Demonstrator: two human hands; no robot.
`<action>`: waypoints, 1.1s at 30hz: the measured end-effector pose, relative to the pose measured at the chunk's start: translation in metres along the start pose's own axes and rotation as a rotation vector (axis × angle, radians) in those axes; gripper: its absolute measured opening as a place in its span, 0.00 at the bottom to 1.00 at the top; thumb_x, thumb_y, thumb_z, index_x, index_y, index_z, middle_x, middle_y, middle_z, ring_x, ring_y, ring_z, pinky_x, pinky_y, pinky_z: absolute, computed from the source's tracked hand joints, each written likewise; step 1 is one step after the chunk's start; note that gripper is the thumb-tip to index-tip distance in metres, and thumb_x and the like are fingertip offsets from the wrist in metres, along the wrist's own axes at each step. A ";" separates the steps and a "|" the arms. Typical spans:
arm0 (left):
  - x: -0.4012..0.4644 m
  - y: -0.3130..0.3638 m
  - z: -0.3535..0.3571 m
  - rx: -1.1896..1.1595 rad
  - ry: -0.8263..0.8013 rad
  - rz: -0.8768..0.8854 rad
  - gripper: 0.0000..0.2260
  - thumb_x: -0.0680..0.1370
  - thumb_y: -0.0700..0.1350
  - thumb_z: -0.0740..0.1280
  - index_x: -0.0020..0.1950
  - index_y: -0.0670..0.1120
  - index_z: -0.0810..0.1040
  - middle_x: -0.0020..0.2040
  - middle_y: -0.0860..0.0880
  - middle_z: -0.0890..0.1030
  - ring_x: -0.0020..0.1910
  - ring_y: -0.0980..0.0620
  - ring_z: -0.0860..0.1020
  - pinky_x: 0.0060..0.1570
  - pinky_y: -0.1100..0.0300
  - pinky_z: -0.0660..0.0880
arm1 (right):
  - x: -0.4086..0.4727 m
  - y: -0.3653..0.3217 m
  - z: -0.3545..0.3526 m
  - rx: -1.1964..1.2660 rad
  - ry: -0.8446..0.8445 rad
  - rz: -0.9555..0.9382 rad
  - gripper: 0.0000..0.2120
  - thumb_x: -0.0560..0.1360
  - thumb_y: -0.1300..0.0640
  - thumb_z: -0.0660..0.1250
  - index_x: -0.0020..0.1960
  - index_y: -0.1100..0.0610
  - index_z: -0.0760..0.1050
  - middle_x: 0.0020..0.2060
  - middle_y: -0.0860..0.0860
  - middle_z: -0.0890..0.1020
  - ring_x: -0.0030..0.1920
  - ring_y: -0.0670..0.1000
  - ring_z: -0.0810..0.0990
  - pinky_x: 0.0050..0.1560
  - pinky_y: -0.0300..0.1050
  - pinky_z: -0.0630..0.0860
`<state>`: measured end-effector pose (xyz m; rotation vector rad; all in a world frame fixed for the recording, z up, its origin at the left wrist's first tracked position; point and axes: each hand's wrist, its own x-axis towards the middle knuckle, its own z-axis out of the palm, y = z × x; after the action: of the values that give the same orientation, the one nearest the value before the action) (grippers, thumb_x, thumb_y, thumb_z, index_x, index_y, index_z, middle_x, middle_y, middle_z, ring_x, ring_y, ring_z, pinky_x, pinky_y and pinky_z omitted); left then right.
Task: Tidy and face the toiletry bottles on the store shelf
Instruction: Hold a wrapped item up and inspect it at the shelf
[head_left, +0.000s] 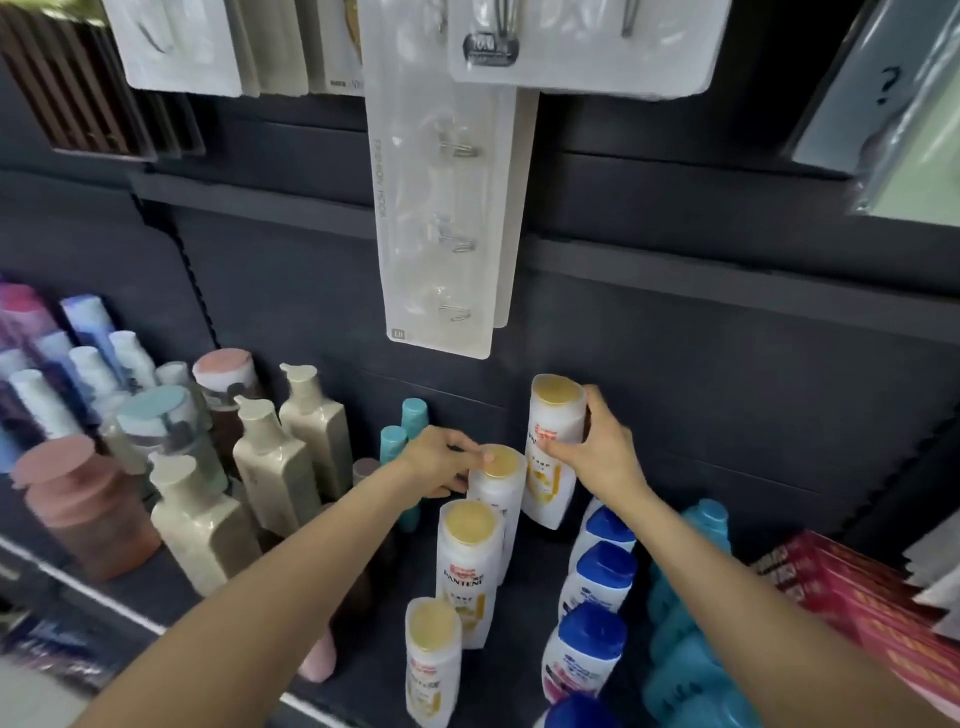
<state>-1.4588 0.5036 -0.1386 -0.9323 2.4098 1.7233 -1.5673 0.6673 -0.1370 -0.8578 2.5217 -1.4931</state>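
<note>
A row of white shampoo bottles with gold caps runs front to back on the dark shelf (524, 613). My right hand (597, 447) grips the rearmost one (550, 467) near its top, against the back panel. My left hand (441, 460) holds the second bottle from the back (501, 488) around its cap, fingertips on the gold lid. Two more of the same bottles, a tall one (467, 566) and a shorter one (431, 660), stand in front with labels facing me.
Beige pump bottles (275, 467) and pink-capped and teal-capped jars stand left. Slim teal bottles (402, 436) sit behind my left hand. White bottles with blue caps (597, 582) and teal bottles (685, 649) line the right, then red boxes (852, 603). Hook packs (441, 208) hang overhead.
</note>
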 end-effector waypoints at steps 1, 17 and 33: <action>0.000 0.000 0.001 -0.006 -0.002 -0.012 0.10 0.75 0.50 0.69 0.52 0.46 0.78 0.49 0.46 0.81 0.42 0.52 0.78 0.43 0.62 0.74 | 0.001 0.004 0.001 -0.006 0.000 0.010 0.22 0.67 0.59 0.74 0.58 0.52 0.70 0.52 0.48 0.80 0.53 0.49 0.78 0.52 0.44 0.76; 0.002 0.004 0.003 -0.018 0.016 -0.031 0.04 0.76 0.48 0.68 0.45 0.48 0.76 0.48 0.47 0.80 0.42 0.53 0.78 0.37 0.67 0.74 | 0.011 0.017 0.018 -0.393 -0.284 0.001 0.30 0.68 0.48 0.73 0.63 0.44 0.60 0.54 0.52 0.78 0.52 0.57 0.78 0.50 0.53 0.77; 0.004 0.005 0.002 -0.061 0.006 -0.034 0.04 0.76 0.46 0.69 0.46 0.47 0.76 0.47 0.48 0.80 0.42 0.53 0.80 0.35 0.69 0.77 | 0.021 0.012 0.020 -0.492 -0.178 -0.040 0.28 0.73 0.53 0.70 0.70 0.55 0.67 0.59 0.57 0.75 0.59 0.58 0.75 0.59 0.50 0.73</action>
<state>-1.4649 0.5047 -0.1364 -0.9810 2.3435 1.7945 -1.5825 0.6452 -0.1532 -1.0469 2.7816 -0.7592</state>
